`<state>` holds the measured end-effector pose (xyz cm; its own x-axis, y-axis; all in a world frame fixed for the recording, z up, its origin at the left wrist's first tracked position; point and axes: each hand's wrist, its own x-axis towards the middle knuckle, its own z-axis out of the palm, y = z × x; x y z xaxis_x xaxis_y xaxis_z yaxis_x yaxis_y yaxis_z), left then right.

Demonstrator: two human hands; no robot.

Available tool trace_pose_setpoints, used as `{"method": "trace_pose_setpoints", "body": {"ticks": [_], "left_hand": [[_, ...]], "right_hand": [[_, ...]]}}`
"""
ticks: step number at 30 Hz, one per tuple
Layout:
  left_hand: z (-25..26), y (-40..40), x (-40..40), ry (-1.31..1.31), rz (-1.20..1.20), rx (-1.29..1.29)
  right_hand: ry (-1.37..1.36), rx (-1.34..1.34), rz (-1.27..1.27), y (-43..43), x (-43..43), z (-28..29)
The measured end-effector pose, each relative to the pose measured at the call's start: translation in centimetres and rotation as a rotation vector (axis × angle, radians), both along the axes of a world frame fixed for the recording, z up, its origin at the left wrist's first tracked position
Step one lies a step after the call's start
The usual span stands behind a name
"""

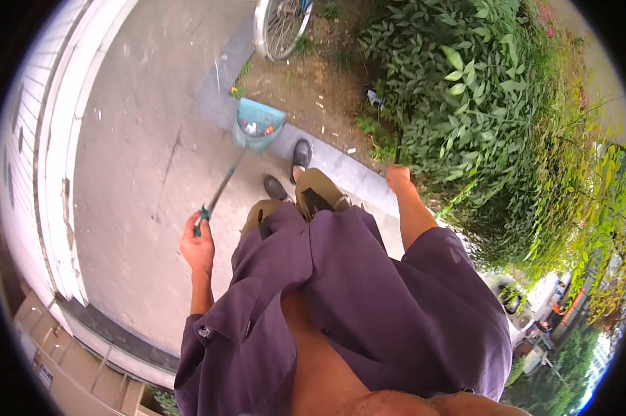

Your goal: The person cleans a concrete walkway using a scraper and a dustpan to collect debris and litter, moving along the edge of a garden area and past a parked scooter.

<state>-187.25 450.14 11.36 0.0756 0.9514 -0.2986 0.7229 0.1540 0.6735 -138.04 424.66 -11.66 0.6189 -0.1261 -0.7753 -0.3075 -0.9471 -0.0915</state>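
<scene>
My left hand (pixel 197 247) grips the green end of a long handle (pixel 222 188). This handle runs down to a teal plastic dustpan (pixel 250 141), which holds several bits of litter (pixel 258 128), some white and some orange-red. It is beside the grey stone kerb (pixel 326 151), just ahead of my shoes (pixel 302 152). Over the kerb's planted side, my right hand (pixel 399 179) is closed in a fist around what looks like a thin dark rod (pixel 399 146). The rod's far end is lost among the leaves.
A dense leafy bush (pixel 448 99) fills the bed on the right. Crumpled litter (pixel 375 98) lies at its foot, on bare soil (pixel 302 88) with small scraps. A bicycle wheel (pixel 282 28) stands ahead. Concrete pavement (pixel 136 156) stretches left to a white wall (pixel 58 156).
</scene>
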Motion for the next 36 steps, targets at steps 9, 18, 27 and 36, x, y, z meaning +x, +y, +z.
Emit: {"method": "trace_pose_setpoints", "body": {"ticks": [9, 18, 27, 36], "left_hand": [[0.7, 8.5, 11.1, 0.279, -0.507, 0.198], [0.0, 14.5, 20.5, 0.348, -0.791, 0.151], [-1.0, 17.4, 26.6, 0.405, -1.070, 0.176], [-2.5, 19.9, 28.8, 0.499, -1.259, 0.132]], "right_hand": [[-0.075, -0.129, 0.502, -2.5, -6.2, 10.9], [-0.246, 0.157, 0.266, -7.3, -12.8, 12.3], [-0.203, -0.020, 0.187, 1.1, -9.4, 7.9], [-0.013, -0.272, 0.469, 8.3, -12.3, 10.6]]}}
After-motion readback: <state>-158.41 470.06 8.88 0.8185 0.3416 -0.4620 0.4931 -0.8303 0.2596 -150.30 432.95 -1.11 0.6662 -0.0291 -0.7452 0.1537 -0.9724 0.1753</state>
